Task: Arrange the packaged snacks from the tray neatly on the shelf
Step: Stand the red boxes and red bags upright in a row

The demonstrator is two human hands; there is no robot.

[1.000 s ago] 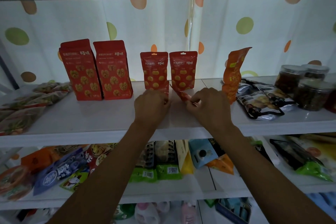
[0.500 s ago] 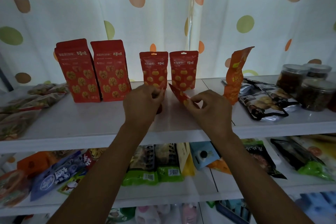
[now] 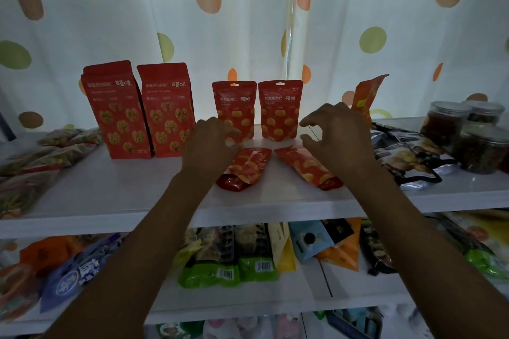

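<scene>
I see open white board on the shelf [image 3: 115,195] in front of the big bags [image 3: 143,110], from them out to the front lip. The middle is tighter. Two flat pouches lie there side by side and apart, the left one [image 3: 248,166] and the right one [image 3: 305,165], their dark bottoms near the lip and their tops pointing inward at the two standing pouches [image 3: 256,110] behind them. To the right the room ends at an orange pouch [image 3: 367,92], dark packs [image 3: 407,157] lying flat, and jars [image 3: 468,132].

My left hand [image 3: 212,146] covers the upper left corner of the left flat pouch, and its fingertips overlap the base of one standing pouch. I cannot tell whether they touch it. My right hand [image 3: 340,140] hides the right edge of the right flat pouch. The light is dim, and the clear bags [image 3: 33,162] at far left are cut off by the frame.

Both forearms reach up and forward over the lip. The left hand's fingers are loosely bent with nothing in them. The right hand hovers as a spread claw, thumb and fingers apart, holding nothing.
</scene>
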